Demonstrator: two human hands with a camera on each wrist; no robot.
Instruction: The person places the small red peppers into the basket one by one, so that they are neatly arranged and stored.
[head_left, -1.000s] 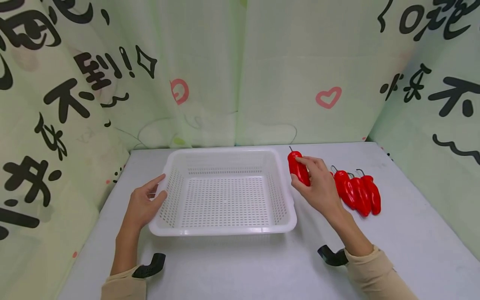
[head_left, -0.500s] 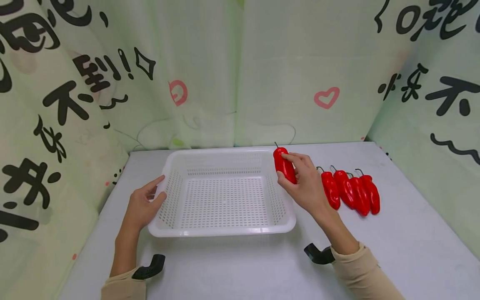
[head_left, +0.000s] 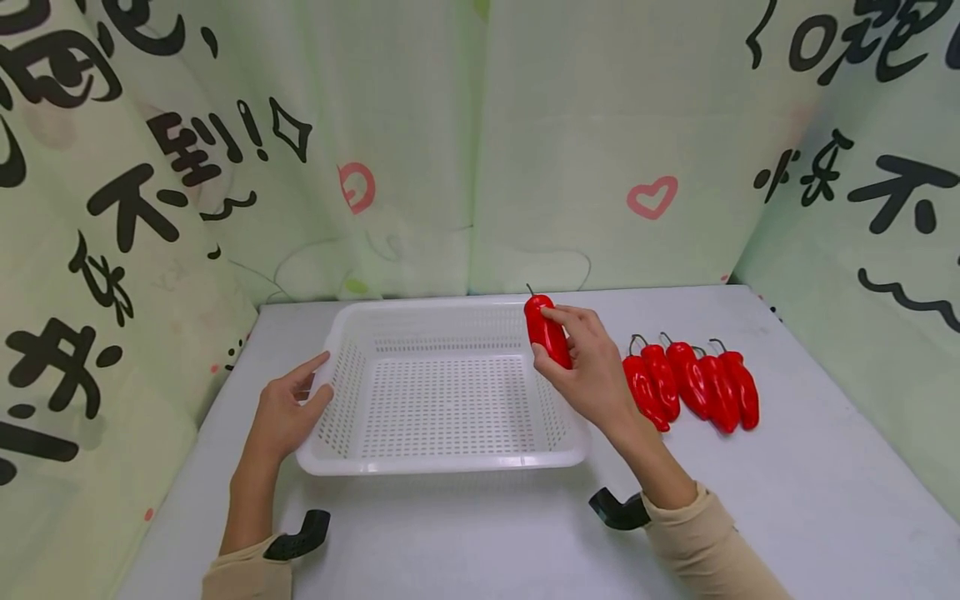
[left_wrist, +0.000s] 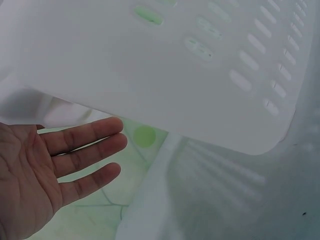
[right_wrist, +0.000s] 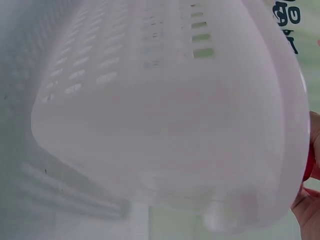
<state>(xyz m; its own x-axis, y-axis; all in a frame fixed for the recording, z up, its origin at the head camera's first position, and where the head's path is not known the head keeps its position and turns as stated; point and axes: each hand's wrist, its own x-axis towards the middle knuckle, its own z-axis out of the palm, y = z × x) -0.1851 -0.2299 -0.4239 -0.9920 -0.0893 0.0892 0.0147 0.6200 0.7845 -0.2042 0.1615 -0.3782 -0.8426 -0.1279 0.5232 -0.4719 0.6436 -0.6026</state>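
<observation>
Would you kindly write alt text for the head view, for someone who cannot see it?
A person's right hand holds a red pepper over the right end of a white perforated basket, while the left hand is at its left rim. Five more peppers lie side by side on the table to the right.

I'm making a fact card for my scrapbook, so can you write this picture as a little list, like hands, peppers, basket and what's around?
Left hand: at the left rim of the white basket
Right hand: holding one red pepper, stem end up
Held pepper's place: over the basket's right side, seen from the head camera
Peppers on table: five red peppers lying side by side, right of the basket
Basket: rectangular, with many small holes
Sleeves: beige
Background: pale green curtain with black writing and a pink heart
</observation>
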